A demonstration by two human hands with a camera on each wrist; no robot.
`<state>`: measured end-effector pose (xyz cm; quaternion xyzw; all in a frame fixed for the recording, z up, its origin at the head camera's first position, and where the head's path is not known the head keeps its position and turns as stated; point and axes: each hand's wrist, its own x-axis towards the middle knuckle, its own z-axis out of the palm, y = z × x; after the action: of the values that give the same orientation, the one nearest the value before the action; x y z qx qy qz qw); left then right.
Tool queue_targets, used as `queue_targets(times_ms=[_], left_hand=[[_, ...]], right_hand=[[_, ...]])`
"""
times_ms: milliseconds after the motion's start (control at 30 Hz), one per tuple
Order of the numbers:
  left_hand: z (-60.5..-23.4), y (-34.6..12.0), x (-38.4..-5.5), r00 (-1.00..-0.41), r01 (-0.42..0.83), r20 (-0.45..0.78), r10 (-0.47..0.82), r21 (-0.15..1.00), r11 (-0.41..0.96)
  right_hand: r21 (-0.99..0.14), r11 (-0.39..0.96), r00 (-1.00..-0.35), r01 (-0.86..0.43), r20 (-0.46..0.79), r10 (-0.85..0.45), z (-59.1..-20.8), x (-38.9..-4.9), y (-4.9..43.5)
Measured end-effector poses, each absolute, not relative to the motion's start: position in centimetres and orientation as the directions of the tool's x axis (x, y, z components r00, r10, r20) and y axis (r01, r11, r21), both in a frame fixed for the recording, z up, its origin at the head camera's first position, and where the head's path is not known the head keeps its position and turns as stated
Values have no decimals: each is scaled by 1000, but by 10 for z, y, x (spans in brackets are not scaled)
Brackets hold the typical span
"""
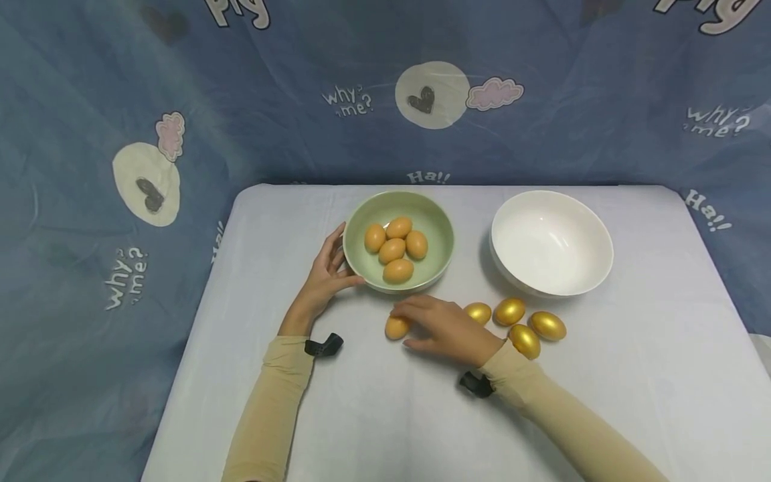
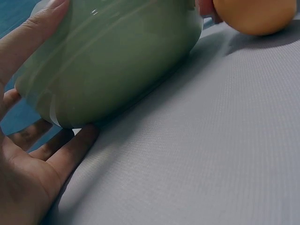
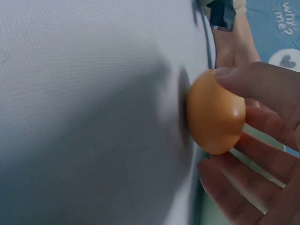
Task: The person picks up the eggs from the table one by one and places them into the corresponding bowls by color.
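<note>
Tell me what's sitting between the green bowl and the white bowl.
Nothing sits there: in the head view, only a bare strip of the white tabletop separates the green bowl from the white bowl.

In the lower left of the head view we see a left sleeve, plain tan and close-fitting, softly creased near the cuff. A matching tan right sleeve crosses the lower right. At the cuffs we spot a small black left wrist camera and right wrist camera.
</note>
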<state>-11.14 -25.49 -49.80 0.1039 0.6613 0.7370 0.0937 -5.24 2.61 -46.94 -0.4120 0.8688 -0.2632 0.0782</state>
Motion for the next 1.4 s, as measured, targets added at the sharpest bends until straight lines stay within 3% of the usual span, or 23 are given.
queue_targets(times_ms=[600, 1400], left_hand=[[-496, -255, -112, -960, 0, 32, 277, 993, -117], [-501, -256, -112, -961, -18, 19, 275, 991, -131]], right_hand=[[-584, 487, -641, -650, 76, -764, -477, -46, 11], [-540, 470, -615, -698, 116, -780, -465, -51, 12]])
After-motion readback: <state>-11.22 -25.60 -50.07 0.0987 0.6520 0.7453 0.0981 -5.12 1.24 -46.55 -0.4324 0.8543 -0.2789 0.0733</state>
